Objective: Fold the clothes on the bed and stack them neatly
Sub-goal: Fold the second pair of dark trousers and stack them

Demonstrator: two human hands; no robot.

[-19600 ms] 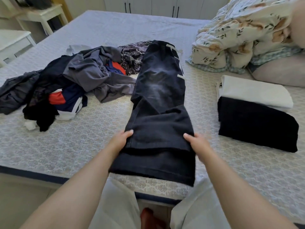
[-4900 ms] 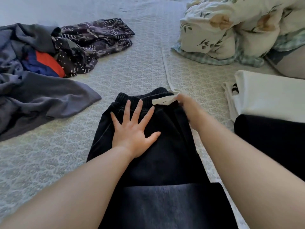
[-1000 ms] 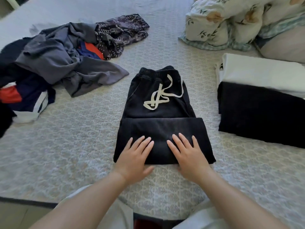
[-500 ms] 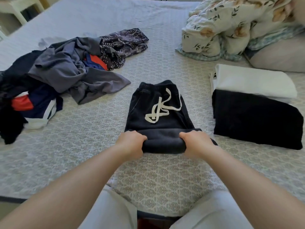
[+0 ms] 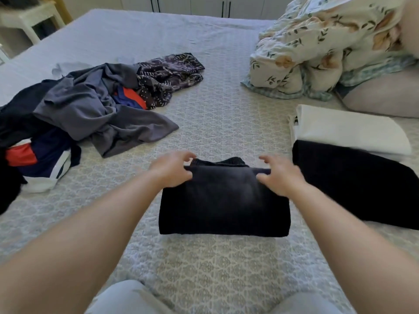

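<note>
Bed (image 5: 226, 123) fills the view, patterned cover. Crumpled floral duvet (image 5: 322, 48) far right, with a pale pillow (image 5: 383, 96) just beside it. Unfolded clothes pile (image 5: 74, 114) on the left side, well apart from the hands: grey, navy, red-orange and patterned pieces tangled together.

Folded stack on the right: a black folded item (image 5: 353, 184) nearer the person, overlapping the near edge of a white folded item (image 5: 349, 130).

Centre, near the bed edge: black pants (image 5: 224, 202), folded into a squat rectangle, long axis running left-right across the person. Top flap is folded over toward the far side, and the ribbed waistband peeks out behind its far edge.

Left hand (image 5: 174, 169) is at the far-left corner of the bundle, thumb against the flap edge, fingers loosely curled above it; a firm pinch cannot be confirmed. Right hand (image 5: 276, 174) is at the far-right corner, fingers spread and bent, thumb touching the flap edge; it looks like contact rather than a clamp.

Judgement: the fold is about done and stacking is next. The folded stack lies directly right of the bundle, just beside it, so the right hand is nearer. The likely move is a sideways carry to the right with the long axis kept as it is. Risk: the flap springs open if lifted by the corners only.
</note>
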